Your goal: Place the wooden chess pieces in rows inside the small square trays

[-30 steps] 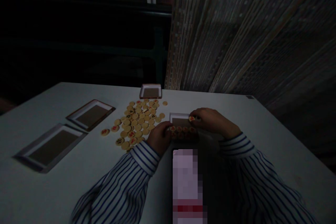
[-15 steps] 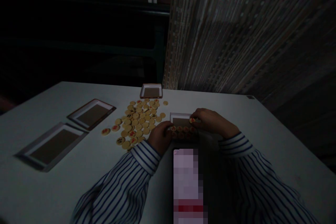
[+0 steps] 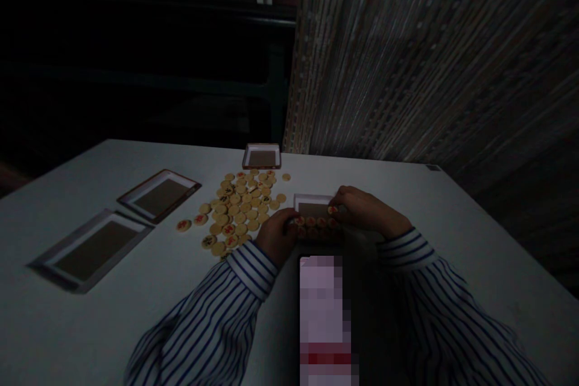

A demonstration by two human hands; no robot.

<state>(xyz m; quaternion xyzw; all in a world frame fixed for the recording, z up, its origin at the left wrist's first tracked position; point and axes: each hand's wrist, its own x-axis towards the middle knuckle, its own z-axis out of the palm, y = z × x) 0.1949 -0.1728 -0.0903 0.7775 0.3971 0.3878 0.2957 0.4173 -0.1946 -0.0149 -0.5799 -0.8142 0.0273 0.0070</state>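
In front of me lies a shallow box (image 3: 312,198) with a pale rim. Its near part holds rows of round wooden Chinese chess pieces (image 3: 312,232) with red characters. My left hand (image 3: 277,234) is closed at the box's left side, its fingers curled over that edge. Between the thumb and fingers of my right hand (image 3: 366,210), a red-marked Chinese chess piece (image 3: 333,210) is pinched over the box's right side. To the left a loose pile of wooden pieces (image 3: 239,205) is spread out, some blank side up, others with red or black characters.
Two open trays (image 3: 106,214) (image 3: 169,170) lie at the left, and a smaller tray (image 3: 262,145) stands at the back. A lit phone (image 3: 321,307) lies between my forearms. Behind the white table (image 3: 452,241) hangs a strand curtain (image 3: 371,60).
The view has shifted very slightly. My right hand has barely moved, with the piece still pinched in it, and my left hand stays at the box.
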